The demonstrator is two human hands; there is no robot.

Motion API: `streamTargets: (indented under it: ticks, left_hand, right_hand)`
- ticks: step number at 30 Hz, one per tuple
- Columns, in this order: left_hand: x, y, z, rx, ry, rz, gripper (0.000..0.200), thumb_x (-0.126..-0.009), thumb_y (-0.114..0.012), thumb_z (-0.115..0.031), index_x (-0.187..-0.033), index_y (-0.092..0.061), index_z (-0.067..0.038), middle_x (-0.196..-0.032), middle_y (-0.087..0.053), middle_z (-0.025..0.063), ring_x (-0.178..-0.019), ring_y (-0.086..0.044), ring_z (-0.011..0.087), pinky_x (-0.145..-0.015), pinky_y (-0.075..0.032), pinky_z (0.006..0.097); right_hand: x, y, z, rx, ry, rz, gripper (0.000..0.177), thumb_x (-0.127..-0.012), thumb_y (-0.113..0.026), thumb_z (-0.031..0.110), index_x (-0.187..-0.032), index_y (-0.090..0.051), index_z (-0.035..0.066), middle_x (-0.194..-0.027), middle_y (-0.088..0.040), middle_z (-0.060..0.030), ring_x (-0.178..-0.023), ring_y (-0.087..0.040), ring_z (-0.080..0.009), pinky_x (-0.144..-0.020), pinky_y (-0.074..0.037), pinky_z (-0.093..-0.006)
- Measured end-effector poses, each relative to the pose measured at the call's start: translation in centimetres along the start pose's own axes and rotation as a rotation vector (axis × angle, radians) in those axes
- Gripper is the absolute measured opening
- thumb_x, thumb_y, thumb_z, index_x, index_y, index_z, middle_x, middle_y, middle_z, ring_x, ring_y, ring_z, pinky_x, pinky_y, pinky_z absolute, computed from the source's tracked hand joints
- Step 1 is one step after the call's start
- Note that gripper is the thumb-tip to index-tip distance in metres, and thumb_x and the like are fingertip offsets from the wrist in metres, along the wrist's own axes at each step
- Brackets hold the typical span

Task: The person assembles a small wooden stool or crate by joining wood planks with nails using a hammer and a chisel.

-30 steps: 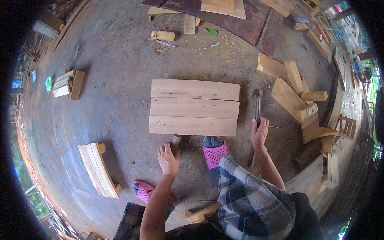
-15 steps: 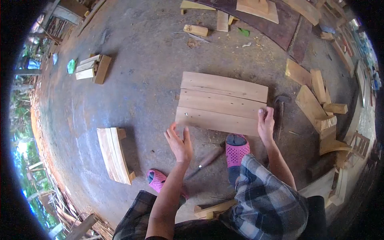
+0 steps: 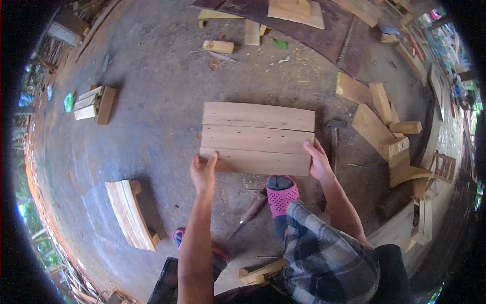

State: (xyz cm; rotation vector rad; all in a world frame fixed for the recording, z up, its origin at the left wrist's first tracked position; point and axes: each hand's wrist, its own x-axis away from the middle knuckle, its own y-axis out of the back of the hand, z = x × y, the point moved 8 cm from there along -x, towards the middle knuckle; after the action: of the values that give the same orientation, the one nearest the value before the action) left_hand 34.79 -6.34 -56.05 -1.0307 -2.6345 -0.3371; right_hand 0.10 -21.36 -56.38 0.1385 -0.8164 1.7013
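A panel of three wooden planks side by side [image 3: 258, 137] is held low over the floor in front of me. My left hand [image 3: 203, 175] grips its lower left corner, thumb on top and fingers curled beneath. At the right edge, my right hand [image 3: 319, 163] holds it the same way, near the lower corner. Dark nail marks dot the planks. Just right of the panel lies a hammer [image 3: 334, 144], and a wood-handled tool with a thin metal shaft [image 3: 253, 210] rests below it, near my pink clog [image 3: 282, 197].
A slatted wooden piece [image 3: 129, 215] stands on the floor at left, with a small bundle of wood [image 3: 94, 105] farther back. Wood offcuts [image 3: 377, 131] are heaped at right. A short wood block [image 3: 218, 46] and a dark red board [image 3: 324, 43] lie at the far side.
My left hand, open beside the panel's lower left corner before, has closed on that corner. The panel has levelled out. My view has shifted, so the floor things appear farther left.
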Motion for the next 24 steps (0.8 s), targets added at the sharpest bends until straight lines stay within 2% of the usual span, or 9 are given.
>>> streamTargets:
  ticks: [3, 8, 10, 11, 13, 17, 19, 20, 24]
  left_hand:
    - [-0.1, 0.3, 0.0, -0.063, 0.014, 0.006, 0.027, -0.083, -0.074, -0.016, -0.098, -0.060, 0.001, -0.094, -0.064, 0.0044, -0.085, -0.057, 0.0112, -0.077, -0.045, 0.0269]
    - [0.1, 0.7, -0.2, -0.025, 0.076, 0.037, 0.024, -0.087, -0.070, -0.020, -0.098, -0.060, -0.002, -0.093, -0.062, 0.0024, -0.086, -0.055, 0.0100, -0.077, -0.043, 0.0259]
    - [0.5, 1.0, 0.2, -0.116, 0.294, 0.003, 0.036, -0.090, -0.064, -0.035, -0.111, -0.058, -0.005, -0.101, -0.062, 0.0050, -0.089, -0.055, 0.0149, -0.081, -0.044, 0.0303]
    - [0.7, 1.2, -0.4, -0.116, 0.287, -0.018, 0.036, -0.090, -0.064, -0.035, -0.111, -0.058, -0.005, -0.101, -0.062, 0.0050, -0.089, -0.055, 0.0149, -0.081, -0.044, 0.0303]
    - [2.2, 0.9, -3.1, 0.100, 0.368, -0.140, 0.042, -0.095, -0.056, -0.041, -0.112, -0.058, -0.003, -0.102, -0.060, 0.0052, -0.087, -0.052, 0.0130, -0.081, -0.044, 0.0276]
    - [0.9, 2.5, -2.6, 0.288, 0.265, -0.273, 0.057, -0.095, -0.051, -0.049, -0.131, -0.049, -0.004, -0.122, -0.053, 0.0094, -0.094, -0.049, 0.0160, -0.086, -0.046, 0.0287]
    - [0.4, 2.7, -1.7, 0.495, 0.326, -0.258, 0.066, -0.096, -0.050, -0.050, -0.142, -0.037, -0.005, -0.138, -0.041, 0.0095, -0.104, -0.048, 0.0206, -0.095, -0.044, 0.0342]
    - [0.5, 2.5, -2.0, 0.600, 0.302, -0.231, 0.065, -0.097, -0.044, -0.053, -0.143, -0.037, -0.007, -0.141, -0.039, 0.0078, -0.107, -0.050, 0.0254, -0.098, -0.041, 0.0390]
    - [1.8, 3.7, -2.0, 0.714, 0.298, -0.055, 0.068, -0.097, -0.031, -0.059, -0.146, -0.033, -0.012, -0.142, -0.038, 0.0109, -0.114, -0.050, 0.0320, -0.102, -0.038, 0.0424]
  right_hand:
    - [-1.8, 0.4, 0.5, 0.010, -0.100, -0.073, 0.035, -0.090, -0.066, 0.024, -0.117, -0.054, 0.006, -0.111, -0.061, -0.0031, -0.104, -0.058, -0.0150, -0.087, -0.048, -0.0328]
    - [-4.2, 0.0, 2.2, 0.158, 0.010, -0.265, 0.021, -0.090, -0.067, 0.024, -0.099, -0.059, 0.007, -0.089, -0.060, 0.0017, -0.083, -0.055, -0.0079, -0.075, -0.044, -0.0258]
    - [-3.7, -1.7, 5.0, 0.408, 0.325, -0.310, 0.019, -0.091, -0.066, 0.024, -0.090, -0.057, 0.007, -0.082, -0.056, 0.0032, -0.076, -0.049, -0.0050, -0.069, -0.041, -0.0226]
    - [-3.7, -2.5, 5.2, 0.402, 0.322, -0.289, 0.019, -0.091, -0.066, 0.024, -0.090, -0.057, 0.007, -0.082, -0.056, 0.0032, -0.076, -0.049, -0.0050, -0.069, -0.041, -0.0226]
    - [-1.3, -6.1, 8.8, 0.426, 0.556, -0.226, 0.019, -0.092, -0.065, 0.022, -0.090, -0.055, 0.006, -0.082, -0.055, 0.0028, -0.076, -0.046, -0.0039, -0.067, -0.039, -0.0215]
    - [3.1, -11.9, 12.0, 0.463, 0.710, -0.092, 0.020, -0.093, -0.061, 0.015, -0.103, -0.051, 0.001, -0.086, -0.056, 0.0004, -0.082, -0.051, -0.0047, -0.069, -0.044, -0.0235]
    - [5.7, -13.0, 12.0, 0.547, 0.838, -0.057, 0.027, -0.090, -0.064, 0.013, -0.108, -0.049, -0.001, -0.093, -0.059, -0.0052, -0.087, -0.057, -0.0094, -0.071, -0.046, -0.0245]
    - [7.3, -13.5, 11.8, 0.810, 1.019, 0.024, 0.032, -0.086, -0.068, 0.015, -0.108, -0.050, -0.001, -0.094, -0.060, -0.0081, -0.086, -0.059, -0.0151, -0.071, -0.047, -0.0279]
    - [12.0, -15.4, 8.0, 1.258, 1.315, 0.259, 0.039, -0.073, -0.079, 0.021, -0.100, -0.059, 0.001, -0.091, -0.064, -0.0129, -0.079, -0.063, -0.0312, -0.067, -0.050, -0.0396]
